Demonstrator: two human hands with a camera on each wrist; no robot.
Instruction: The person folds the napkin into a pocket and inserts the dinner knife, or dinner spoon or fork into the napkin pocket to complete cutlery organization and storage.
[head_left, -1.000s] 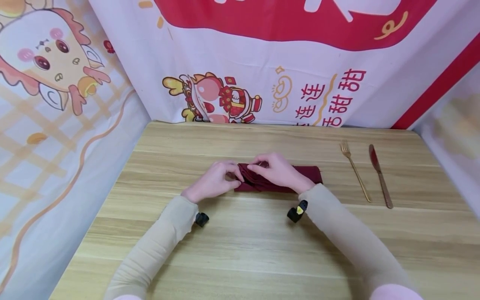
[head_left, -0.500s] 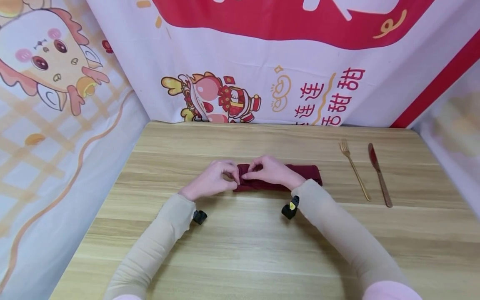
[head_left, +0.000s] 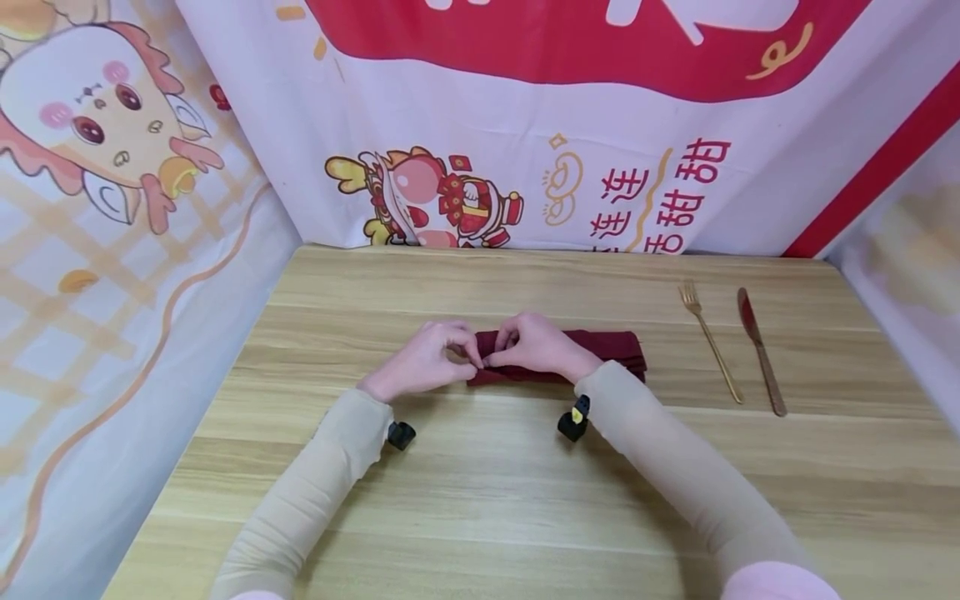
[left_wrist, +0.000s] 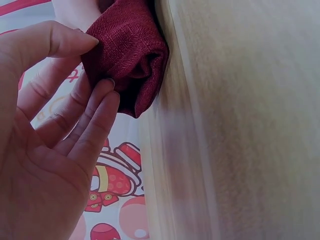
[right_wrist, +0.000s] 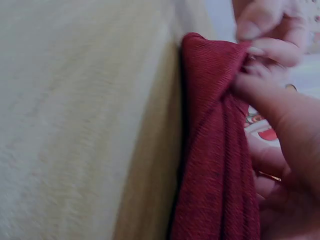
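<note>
both hands [head_left: 480,354] pinch napkin [head_left: 607,346] end (fingers curled)

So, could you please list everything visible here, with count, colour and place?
Folded dark red cloth napkin: one, dark red, table centre, left end gathered.
Slim gold metal fork: one, gold, right of the napkin.
Copper-toned metal knife: one, reddish copper, right of the fork.
Light wooden table: one, pale wood.
Printed cartoon backdrop: white, red, behind and beside the table.
Left hand: pinches the napkin's left end.
Right hand: pinches the same end.
Sleeves: two, beige.
</note>
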